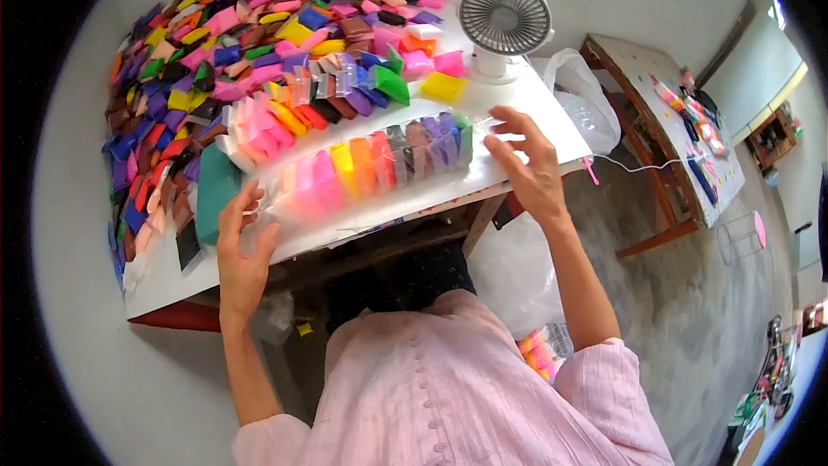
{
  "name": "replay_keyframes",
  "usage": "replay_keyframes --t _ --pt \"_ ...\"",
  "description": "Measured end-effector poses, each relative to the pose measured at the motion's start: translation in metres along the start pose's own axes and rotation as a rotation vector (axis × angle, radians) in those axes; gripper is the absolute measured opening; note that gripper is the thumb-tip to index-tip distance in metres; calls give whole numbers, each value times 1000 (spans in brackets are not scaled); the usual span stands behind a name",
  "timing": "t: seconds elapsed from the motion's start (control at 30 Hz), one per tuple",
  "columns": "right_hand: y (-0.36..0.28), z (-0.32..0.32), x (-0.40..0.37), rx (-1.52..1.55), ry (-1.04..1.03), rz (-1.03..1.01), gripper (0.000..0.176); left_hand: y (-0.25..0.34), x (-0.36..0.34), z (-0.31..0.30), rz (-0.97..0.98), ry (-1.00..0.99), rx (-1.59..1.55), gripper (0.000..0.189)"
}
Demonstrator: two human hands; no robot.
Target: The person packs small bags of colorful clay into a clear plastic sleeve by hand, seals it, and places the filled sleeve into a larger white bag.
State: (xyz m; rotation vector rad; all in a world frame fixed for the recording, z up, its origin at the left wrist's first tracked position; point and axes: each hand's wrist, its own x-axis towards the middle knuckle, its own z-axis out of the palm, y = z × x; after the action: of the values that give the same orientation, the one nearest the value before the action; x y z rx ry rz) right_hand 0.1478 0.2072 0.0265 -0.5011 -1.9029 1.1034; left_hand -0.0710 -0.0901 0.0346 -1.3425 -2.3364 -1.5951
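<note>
A clear plastic bag (362,168) with a row of coloured packets in it, pink through yellow, orange and black to purple and green, lies along the table's near side, partly blurred. My left hand (244,250) is at its left end, fingers curved and apart. At the right end is my right hand (535,168), open, its fingertips close to the bag's clear edge. Just behind lies a similar row of packets (315,103), ending in green. A dark green flat piece (217,194) stands beside my left fingers.
A large heap of small coloured packets (224,34) covers the table's back and left. A white fan (504,22) and a yellow packet (444,86) are at the back right. Plastic bags (580,103) hang beyond the right edge, near another table (664,121).
</note>
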Motion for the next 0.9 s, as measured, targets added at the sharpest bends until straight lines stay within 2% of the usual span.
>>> replay_keyframes --t 0.03,0.13,0.2,0.27,0.33,0.43,0.57,0.77,0.87,0.9 --pt "3 -2 2 -150 108 -177 43 3 0 -1 15 25 27 39" --pt "-15 2 2 -317 192 -357 36 13 2 0 207 158 386 41" --pt "-25 10 6 -496 151 -646 35 27 6 10 350 121 478 42" --pt "-31 22 7 -587 48 -729 35 39 13 26 448 83 518 42" --pt "-35 30 9 -652 -8 -738 32 43 20 40 491 42 510 42" --pt "-18 31 11 -623 -27 -635 27 30 24 44 435 14 577 36" --pt "-6 35 10 -515 40 -616 21 24 25 44 427 28 519 30" --pt "5 44 -4 -465 175 -544 27 22 27 41 396 21 460 29" --pt "-3 32 -6 -129 95 -309 33 20 27 33 368 -10 363 30" --pt "-3 24 -5 -129 98 -276 36 17 27 28 343 -24 297 31"
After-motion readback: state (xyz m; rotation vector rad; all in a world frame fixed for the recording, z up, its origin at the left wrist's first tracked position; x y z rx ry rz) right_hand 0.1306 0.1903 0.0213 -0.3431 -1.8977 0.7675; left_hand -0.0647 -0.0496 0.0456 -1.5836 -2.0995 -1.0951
